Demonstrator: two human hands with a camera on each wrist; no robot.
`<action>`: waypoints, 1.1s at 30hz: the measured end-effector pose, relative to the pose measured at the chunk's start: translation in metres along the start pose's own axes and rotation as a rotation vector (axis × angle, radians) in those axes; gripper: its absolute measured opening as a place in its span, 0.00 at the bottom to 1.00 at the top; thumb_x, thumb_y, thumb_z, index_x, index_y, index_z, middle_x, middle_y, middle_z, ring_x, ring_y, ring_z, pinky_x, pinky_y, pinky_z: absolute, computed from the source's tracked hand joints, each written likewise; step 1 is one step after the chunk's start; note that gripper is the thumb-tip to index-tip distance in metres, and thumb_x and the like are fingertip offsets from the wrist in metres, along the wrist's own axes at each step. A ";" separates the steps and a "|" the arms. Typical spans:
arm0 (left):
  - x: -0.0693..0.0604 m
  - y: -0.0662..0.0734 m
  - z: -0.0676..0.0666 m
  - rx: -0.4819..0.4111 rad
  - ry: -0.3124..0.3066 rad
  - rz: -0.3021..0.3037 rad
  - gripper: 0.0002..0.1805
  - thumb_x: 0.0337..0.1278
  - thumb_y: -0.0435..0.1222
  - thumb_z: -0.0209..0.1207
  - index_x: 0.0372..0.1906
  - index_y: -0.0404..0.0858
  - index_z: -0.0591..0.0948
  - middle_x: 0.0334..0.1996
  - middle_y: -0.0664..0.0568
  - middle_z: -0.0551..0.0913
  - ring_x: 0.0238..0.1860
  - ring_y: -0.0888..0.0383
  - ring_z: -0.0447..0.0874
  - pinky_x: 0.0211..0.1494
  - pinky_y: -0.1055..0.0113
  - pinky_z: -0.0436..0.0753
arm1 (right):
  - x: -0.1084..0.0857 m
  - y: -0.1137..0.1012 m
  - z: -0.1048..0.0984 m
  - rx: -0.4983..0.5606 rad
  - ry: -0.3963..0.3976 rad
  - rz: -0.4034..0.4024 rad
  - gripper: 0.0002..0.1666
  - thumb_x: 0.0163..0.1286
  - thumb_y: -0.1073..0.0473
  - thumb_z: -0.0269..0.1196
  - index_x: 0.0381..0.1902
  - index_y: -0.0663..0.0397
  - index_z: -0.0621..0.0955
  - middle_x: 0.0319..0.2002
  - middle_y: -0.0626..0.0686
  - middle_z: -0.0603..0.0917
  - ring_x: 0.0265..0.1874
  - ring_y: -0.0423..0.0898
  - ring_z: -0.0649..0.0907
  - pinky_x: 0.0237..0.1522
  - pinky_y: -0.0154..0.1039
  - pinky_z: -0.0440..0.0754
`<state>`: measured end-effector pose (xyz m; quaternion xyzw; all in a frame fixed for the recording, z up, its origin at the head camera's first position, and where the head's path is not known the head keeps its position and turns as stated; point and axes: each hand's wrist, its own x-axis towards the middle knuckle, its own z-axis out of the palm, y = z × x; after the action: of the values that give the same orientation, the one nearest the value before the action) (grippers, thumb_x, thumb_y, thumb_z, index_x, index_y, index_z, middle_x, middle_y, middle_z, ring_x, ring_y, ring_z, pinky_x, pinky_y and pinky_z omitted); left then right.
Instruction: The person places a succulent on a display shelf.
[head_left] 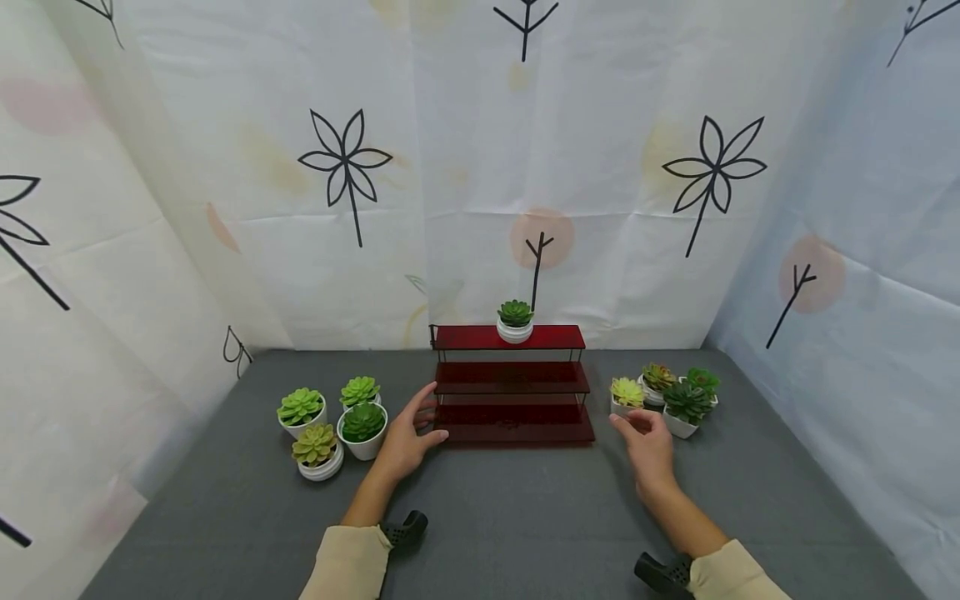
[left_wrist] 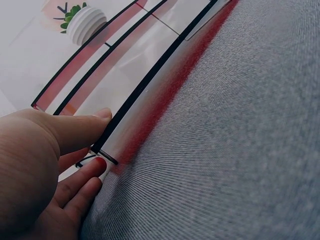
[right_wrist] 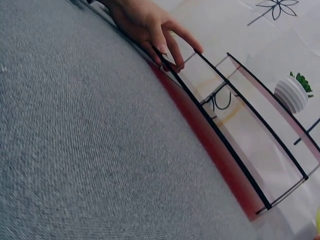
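Observation:
A red three-tier display stand (head_left: 513, 425) with dark edges stands at the table's middle. A green succulent in a white ribbed pot (head_left: 515, 332) sits on its top tier. My left hand (head_left: 405, 442) is at the stand's left side, fingers extended; in the left wrist view its thumb (left_wrist: 82, 131) lies against the front edge of a lower tier. On the right, my right hand (head_left: 648, 454) has its bent fingers at a small yellow-green potted succulent (head_left: 627, 393). They cover the pot's lower part, so whether they grip it is hidden.
Several potted succulents (head_left: 321, 467) stand grouped left of my left hand. Beyond my right hand is another cluster, with a dark green succulent (head_left: 687, 403) in front. Printed white cloth (head_left: 465, 167) surrounds the grey table (head_left: 525, 517) at the back and sides.

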<state>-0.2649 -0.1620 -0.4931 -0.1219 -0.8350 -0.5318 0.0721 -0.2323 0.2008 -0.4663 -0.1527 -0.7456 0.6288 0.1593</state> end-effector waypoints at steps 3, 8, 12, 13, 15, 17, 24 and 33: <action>0.000 0.000 0.000 0.000 0.002 -0.009 0.45 0.52 0.27 0.68 0.75 0.47 0.62 0.61 0.39 0.74 0.58 0.43 0.76 0.62 0.46 0.71 | 0.003 0.002 0.001 0.008 0.037 -0.005 0.21 0.67 0.60 0.65 0.51 0.66 0.71 0.42 0.52 0.72 0.39 0.40 0.71 0.34 0.24 0.71; 0.000 0.001 0.000 0.005 -0.002 -0.009 0.45 0.52 0.27 0.68 0.75 0.46 0.61 0.61 0.40 0.74 0.58 0.44 0.76 0.62 0.46 0.72 | 0.006 0.005 0.002 0.018 0.077 -0.011 0.25 0.67 0.60 0.65 0.55 0.66 0.68 0.45 0.55 0.70 0.41 0.43 0.70 0.34 0.24 0.70; 0.000 0.001 0.001 0.001 -0.006 -0.019 0.45 0.52 0.27 0.68 0.75 0.48 0.62 0.61 0.41 0.74 0.58 0.45 0.76 0.63 0.47 0.71 | 0.009 0.006 0.003 0.038 0.097 -0.007 0.31 0.66 0.61 0.66 0.60 0.66 0.64 0.49 0.57 0.69 0.43 0.43 0.69 0.35 0.24 0.70; 0.000 0.001 0.001 0.004 -0.006 -0.016 0.45 0.52 0.27 0.68 0.75 0.48 0.62 0.61 0.41 0.74 0.58 0.44 0.76 0.63 0.47 0.71 | 0.010 0.006 0.003 0.041 0.102 -0.004 0.32 0.66 0.61 0.66 0.60 0.65 0.64 0.49 0.57 0.69 0.43 0.43 0.69 0.36 0.24 0.70; 0.000 0.000 0.001 0.003 -0.005 -0.013 0.45 0.53 0.27 0.68 0.75 0.48 0.62 0.61 0.41 0.74 0.58 0.44 0.76 0.63 0.47 0.71 | 0.012 0.007 0.005 0.045 0.111 0.001 0.33 0.66 0.60 0.66 0.62 0.65 0.63 0.50 0.57 0.68 0.43 0.43 0.69 0.37 0.26 0.70; 0.000 0.000 0.001 0.004 -0.002 -0.014 0.45 0.53 0.26 0.68 0.75 0.48 0.62 0.61 0.41 0.74 0.58 0.44 0.76 0.63 0.47 0.71 | 0.015 0.008 0.006 0.046 0.117 0.007 0.35 0.66 0.60 0.66 0.63 0.65 0.62 0.51 0.58 0.68 0.44 0.44 0.69 0.39 0.30 0.70; -0.001 -0.001 0.001 0.003 -0.006 -0.019 0.45 0.53 0.27 0.68 0.75 0.49 0.61 0.62 0.41 0.73 0.58 0.45 0.75 0.63 0.48 0.71 | 0.019 0.008 0.013 0.026 0.165 0.013 0.39 0.64 0.62 0.66 0.66 0.64 0.59 0.56 0.63 0.68 0.52 0.53 0.69 0.46 0.42 0.71; -0.001 -0.001 0.000 -0.020 0.000 0.004 0.45 0.53 0.26 0.68 0.75 0.47 0.61 0.61 0.40 0.73 0.58 0.42 0.75 0.62 0.45 0.71 | 0.023 0.012 0.016 -0.010 0.166 -0.006 0.43 0.65 0.61 0.66 0.71 0.64 0.58 0.62 0.67 0.66 0.60 0.60 0.66 0.56 0.54 0.68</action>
<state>-0.2645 -0.1620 -0.4938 -0.1242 -0.8295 -0.5398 0.0717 -0.2597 0.1987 -0.4791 -0.2032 -0.7334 0.6096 0.2217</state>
